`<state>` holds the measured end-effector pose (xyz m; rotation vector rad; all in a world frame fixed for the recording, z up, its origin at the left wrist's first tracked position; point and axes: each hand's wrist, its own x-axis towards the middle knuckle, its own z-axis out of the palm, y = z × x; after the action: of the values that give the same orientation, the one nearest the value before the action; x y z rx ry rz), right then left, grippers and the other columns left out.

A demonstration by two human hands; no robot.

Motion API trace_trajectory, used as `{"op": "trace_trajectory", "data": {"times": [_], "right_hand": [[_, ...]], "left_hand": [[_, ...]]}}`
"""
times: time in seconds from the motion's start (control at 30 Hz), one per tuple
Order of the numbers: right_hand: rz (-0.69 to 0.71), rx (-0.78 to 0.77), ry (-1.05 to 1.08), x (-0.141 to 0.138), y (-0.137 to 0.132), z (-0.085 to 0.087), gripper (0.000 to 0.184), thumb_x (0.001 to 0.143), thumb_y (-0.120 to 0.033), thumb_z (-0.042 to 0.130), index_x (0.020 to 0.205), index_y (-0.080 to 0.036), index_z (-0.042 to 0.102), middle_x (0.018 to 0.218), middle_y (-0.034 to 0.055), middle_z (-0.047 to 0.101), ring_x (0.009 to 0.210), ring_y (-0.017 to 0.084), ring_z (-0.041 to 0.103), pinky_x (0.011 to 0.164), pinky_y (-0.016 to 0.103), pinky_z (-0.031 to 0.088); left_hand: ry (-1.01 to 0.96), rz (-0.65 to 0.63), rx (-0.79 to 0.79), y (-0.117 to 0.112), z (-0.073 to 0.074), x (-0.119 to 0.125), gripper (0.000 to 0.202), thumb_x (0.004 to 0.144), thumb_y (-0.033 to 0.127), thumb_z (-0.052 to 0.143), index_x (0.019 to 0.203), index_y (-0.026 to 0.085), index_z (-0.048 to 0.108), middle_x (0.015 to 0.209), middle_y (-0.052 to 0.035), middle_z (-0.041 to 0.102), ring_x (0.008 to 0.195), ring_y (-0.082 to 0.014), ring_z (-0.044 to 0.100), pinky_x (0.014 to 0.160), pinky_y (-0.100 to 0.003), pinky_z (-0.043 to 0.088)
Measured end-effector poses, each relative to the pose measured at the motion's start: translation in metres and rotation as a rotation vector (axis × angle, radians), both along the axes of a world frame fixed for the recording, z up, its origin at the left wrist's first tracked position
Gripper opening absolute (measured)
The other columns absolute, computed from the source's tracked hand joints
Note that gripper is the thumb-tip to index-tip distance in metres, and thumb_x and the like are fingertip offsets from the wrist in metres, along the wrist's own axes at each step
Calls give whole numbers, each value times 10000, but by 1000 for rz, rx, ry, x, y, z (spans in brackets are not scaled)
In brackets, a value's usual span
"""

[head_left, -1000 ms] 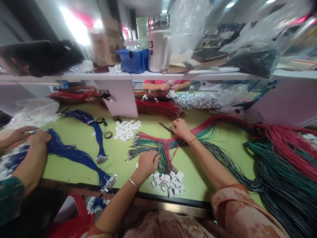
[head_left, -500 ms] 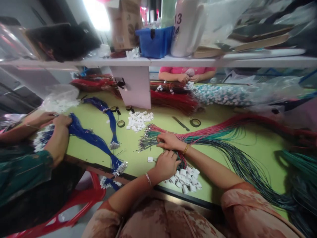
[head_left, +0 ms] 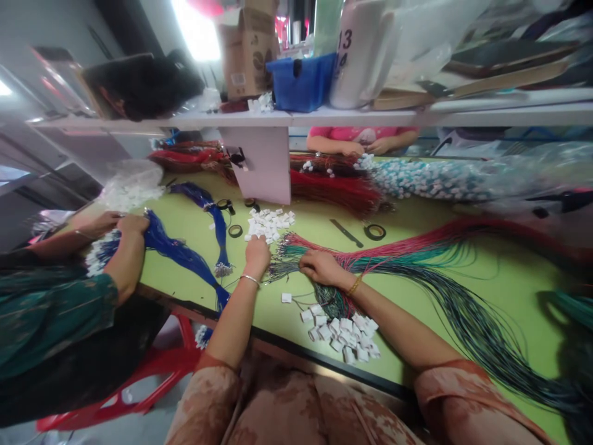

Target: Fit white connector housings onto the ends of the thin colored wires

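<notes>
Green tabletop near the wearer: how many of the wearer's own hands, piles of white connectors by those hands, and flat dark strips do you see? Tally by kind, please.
Wearer's hands: 2 (left hand, right hand)
White connector piles: 2 (far pile, near pile)
Flat dark strip: 1
Total: 5

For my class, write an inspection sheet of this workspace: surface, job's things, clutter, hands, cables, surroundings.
Surface: green tabletop, dark front edge.
Job's things: small white pieces in a far pile and a near pile.
Clutter: dark flat strip beside a tape roll.
Hands: left hand at the far pile's near edge, grip unclear; right hand on the wires, fingers curled.
Cables: those wires, red, green and dark, fan rightward; blue bundle at left.
Surroundings: shelf bearing a blue bin; co-worker's hand at left.
</notes>
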<state>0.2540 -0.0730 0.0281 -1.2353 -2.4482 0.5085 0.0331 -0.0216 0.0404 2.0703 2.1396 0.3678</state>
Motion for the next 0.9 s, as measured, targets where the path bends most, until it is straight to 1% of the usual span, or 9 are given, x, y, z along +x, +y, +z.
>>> {"op": "trace_trajectory", "data": {"times": [0.1,0.2,0.3,0.37,0.47,0.53,0.6,0.8,0.9], "right_hand": [[1,33,-54,-1,-1,0,155,891,-218,502,835,-175,640,871,68,624,823,170,546,722,257,360],[12,30,-18,1,0,0,155,893,-203,479,814,-165,607,859,70,610,802,165,527,720,257,360],[0,-20,120,6,1,1,159,902,-218,459,808,-167,577,811,46,598,741,147,505,698,251,364],[0,-116,238,9,4,1,149,898,-245,469,813,-168,563,757,19,587,680,131,487,657,241,363],[42,-266,404,6,11,4,164,874,-298,515,797,-161,563,722,0,582,641,116,477,620,231,367],[74,-326,510,-3,16,9,185,856,-328,545,789,-157,570,731,-1,585,653,115,484,632,233,382],[101,-368,617,-14,20,16,200,837,-350,568,778,-158,566,728,-5,570,659,113,481,652,240,394],[28,-380,777,-34,22,31,225,804,-360,589,715,-162,531,685,-23,499,625,97,421,611,231,363],[-41,-312,803,-32,14,32,218,807,-364,580,729,-165,539,693,-18,512,638,100,429,616,230,376]], "left_hand": [[-16,-22,-11,8,-12,-1,225,835,142,490,998,92,636,1022,-210,587,880,-277,600,743,-359,440],[-161,-14,82,2,-10,-1,215,845,149,475,926,112,671,991,-187,611,870,-264,604,763,-364,444],[-501,-20,260,-6,4,-6,250,839,184,521,1039,155,668,1048,-133,634,864,-220,601,778,-346,458],[-804,-39,308,-9,15,-7,302,806,213,589,1100,177,643,1052,-98,646,789,-174,597,735,-314,471],[-1249,-36,261,-12,23,-6,240,773,305,661,969,167,653,944,-57,655,680,-114,586,662,-258,475],[-1454,-15,244,-15,23,-2,240,742,354,703,875,164,640,887,-37,652,641,-87,578,616,-221,461],[-1597,0,222,-19,20,2,285,699,345,750,898,180,628,858,-17,655,600,-67,556,563,-194,432],[-1811,-25,-37,-38,15,14,312,632,256,805,879,160,641,804,-5,646,606,-54,534,579,-179,446],[-1841,0,-152,-44,12,19,422,638,227,798,1028,181,643,746,16,615,606,-60,535,585,-183,454]]}}
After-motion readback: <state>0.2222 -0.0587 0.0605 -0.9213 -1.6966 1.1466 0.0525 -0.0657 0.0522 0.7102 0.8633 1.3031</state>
